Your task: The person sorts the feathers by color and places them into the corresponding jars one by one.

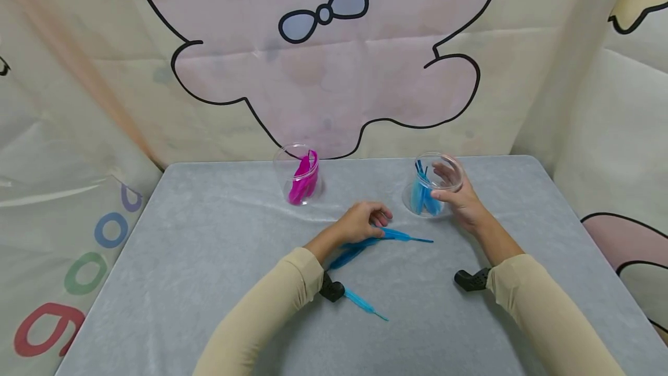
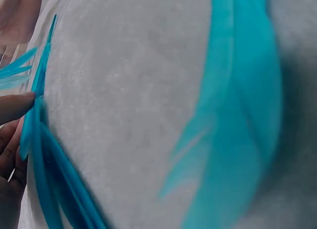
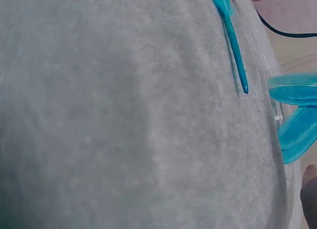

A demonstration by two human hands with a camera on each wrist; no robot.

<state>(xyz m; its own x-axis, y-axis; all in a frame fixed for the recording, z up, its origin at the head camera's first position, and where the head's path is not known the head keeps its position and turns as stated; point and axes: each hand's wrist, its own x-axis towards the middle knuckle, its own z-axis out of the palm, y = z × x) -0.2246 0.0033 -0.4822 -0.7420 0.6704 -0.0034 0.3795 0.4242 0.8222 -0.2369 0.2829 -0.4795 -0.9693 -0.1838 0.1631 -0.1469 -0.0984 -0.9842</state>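
Observation:
My right hand point(image 1: 463, 205) grips a clear plastic cup point(image 1: 455, 181) from its right side, the fingers behind it and the thumb near the front. Blue feathers point(image 1: 424, 195) stand inside that cup, which is slightly tilted. My left hand point(image 1: 362, 222) is over blue feathers point(image 1: 396, 234) on the table, its thumb at one of them and its fingers spread apart from the thumb. Another blue feather point(image 1: 365, 304) lies nearer, partly hidden by the left wrist; the left wrist view shows this near feather point(image 2: 242, 100) large and blurred.
A second clear cup point(image 1: 286, 176) with magenta feathers point(image 1: 305, 179) stands at the back left. A grey cloth point(image 1: 209, 283) covers the table. Behind the table hangs a printed curtain point(image 1: 313, 74). Black wrist devices point(image 1: 472, 280) sit by both cuffs.

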